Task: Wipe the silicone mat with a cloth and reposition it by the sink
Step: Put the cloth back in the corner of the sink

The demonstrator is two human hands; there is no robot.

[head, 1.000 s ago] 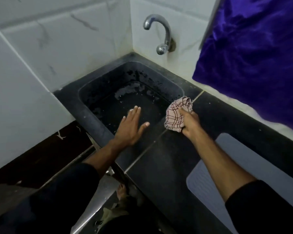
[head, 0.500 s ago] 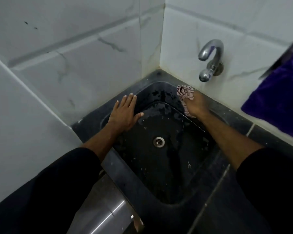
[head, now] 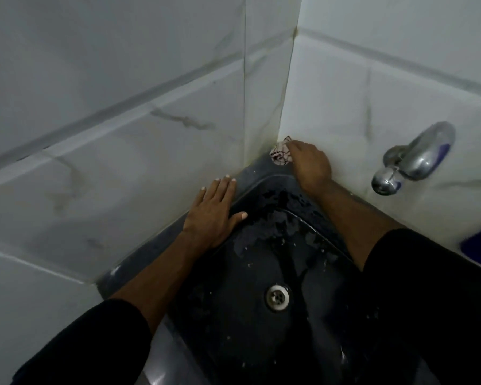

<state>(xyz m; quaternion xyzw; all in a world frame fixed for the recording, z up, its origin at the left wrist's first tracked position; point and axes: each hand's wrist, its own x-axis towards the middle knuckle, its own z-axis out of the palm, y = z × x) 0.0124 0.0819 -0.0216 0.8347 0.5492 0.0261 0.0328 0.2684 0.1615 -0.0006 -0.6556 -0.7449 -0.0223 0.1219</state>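
The right hand [head: 310, 165] holds the bunched cloth [head: 281, 154] against the far corner of the sink [head: 258, 173] rim, where the 2 tiled walls meet. Its fingers [head: 295, 144] are curled over the cloth, which sticks out just beyond the fingertips, touching both the dark rim and the foot of the wall [head: 331, 112]. How tightly the fingers close under the cloth cannot be told, since the back of the hand hides them.

The left hand [head: 214, 215] lies flat on the left rim of the sink, fingers [head: 225, 187] straight and close together, pointing toward the corner, thumb spread out over the basin edge. It holds nothing. The cloth sits a little past these fingertips, apart from them.

Below both palms the dark basin is wet, with a round metal drain [head: 277, 297] near its middle. A chrome tap [head: 417, 159] juts from the wall to the right of the right hand's knuckles. The mat is not in view.
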